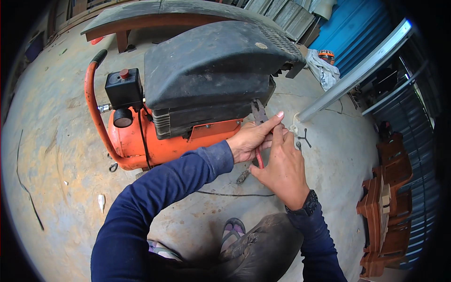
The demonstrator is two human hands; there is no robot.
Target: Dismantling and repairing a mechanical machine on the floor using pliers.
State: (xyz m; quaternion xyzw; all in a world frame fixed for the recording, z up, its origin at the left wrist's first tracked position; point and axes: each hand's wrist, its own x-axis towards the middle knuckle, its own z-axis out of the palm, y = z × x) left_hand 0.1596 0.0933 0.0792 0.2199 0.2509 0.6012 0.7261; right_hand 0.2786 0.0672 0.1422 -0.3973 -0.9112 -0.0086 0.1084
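Pliers [259,113] with red handles meet the lower right of a black plastic housing [202,66] on an orange air compressor [131,138]. My left hand [249,143] is closed around the pliers, thumb along the upper part near the pivot. My right hand [282,167] also grips them, index finger raised along the tool, thumb by a red handle. Both hands overlap, hiding part of the tool. The compressor has a black switch box [121,87] with a red knob, a gauge [122,118] and a curved orange handle [89,87] at its left.
A metal post [338,89] rises at the right beside a white sack [322,70]. A T-handled tool [305,137], a cable [230,194] and a small white object [101,202] lie on the concrete floor. A wooden bench [108,32] stands behind; reddish wooden furniture [394,169] is at right.
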